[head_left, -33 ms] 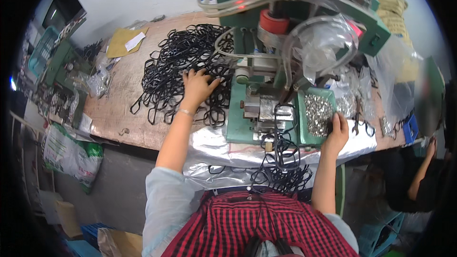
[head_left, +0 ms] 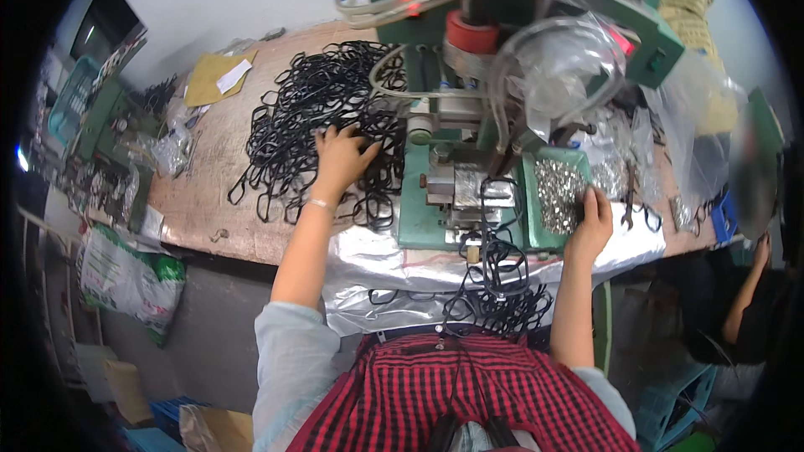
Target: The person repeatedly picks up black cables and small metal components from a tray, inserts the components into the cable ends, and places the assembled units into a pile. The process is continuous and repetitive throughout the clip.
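Observation:
A tangled heap of black elastic-looking cord loops (head_left: 314,100) lies on the table to the left of the press. My left hand (head_left: 342,163) rests on the heap's near right part, fingers spread, with no loop plainly gripped. A green tray (head_left: 548,242) full of small shiny metal pieces (head_left: 556,192) stands right of the press. At the tray's right rim is my right hand (head_left: 593,224), its fingers stretched forward and a little bent; nothing shows in them. More black loops (head_left: 502,305) hang from the press's front over the table edge near my lap.
The green press (head_left: 423,201), with a red collar (head_left: 471,32) and clear hoses, towers between my hands. Right of the tray lie a wrench (head_left: 628,199) and plastic bags. A yellow envelope (head_left: 209,84) lies at the back left. Another person's arm (head_left: 745,301) shows far right.
My right hand has shifted slightly farther along the tray's right rim. My left hand stays on the loops with hardly any movement. The view has tilted a little.

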The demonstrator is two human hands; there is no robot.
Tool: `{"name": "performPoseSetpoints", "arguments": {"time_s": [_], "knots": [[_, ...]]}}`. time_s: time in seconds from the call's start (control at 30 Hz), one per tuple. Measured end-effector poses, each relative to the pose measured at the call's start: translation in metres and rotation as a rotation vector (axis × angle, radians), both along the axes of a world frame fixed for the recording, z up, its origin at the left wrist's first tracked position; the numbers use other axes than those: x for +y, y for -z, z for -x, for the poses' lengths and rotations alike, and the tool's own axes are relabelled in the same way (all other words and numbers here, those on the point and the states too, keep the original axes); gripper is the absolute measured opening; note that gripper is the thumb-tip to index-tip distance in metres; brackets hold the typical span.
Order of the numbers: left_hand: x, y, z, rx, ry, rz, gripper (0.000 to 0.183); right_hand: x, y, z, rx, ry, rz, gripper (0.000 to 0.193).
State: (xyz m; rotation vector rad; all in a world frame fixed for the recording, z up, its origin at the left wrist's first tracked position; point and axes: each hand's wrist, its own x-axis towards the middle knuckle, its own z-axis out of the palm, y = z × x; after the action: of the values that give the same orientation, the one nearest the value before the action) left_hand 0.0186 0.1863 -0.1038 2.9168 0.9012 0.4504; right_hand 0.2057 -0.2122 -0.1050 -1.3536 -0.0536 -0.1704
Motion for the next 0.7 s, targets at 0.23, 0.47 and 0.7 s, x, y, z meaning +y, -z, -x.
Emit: {"name": "performPoseSetpoints", "arguments": {"time_s": [0.23, 0.47, 0.7], "knots": [[-0.031, -0.03, 0.063, -0.41, 0.09, 0.094, 0.027, 0.024, -0.04, 0.016, -0.142, -0.228, 0.229, 0.017], [-0.078, -0.029, 0.066, -0.877, 0.027, 0.659, 0.037, 0.068, -0.102, 0.051, -0.224, -0.628, 0.103, 0.034], [-0.167, -0.17, 0.047, -0.837, 0.481, 0.498, 0.059, 0.083, -0.112, 0.064, -0.1, -0.705, -0.088, 0.049]]}}
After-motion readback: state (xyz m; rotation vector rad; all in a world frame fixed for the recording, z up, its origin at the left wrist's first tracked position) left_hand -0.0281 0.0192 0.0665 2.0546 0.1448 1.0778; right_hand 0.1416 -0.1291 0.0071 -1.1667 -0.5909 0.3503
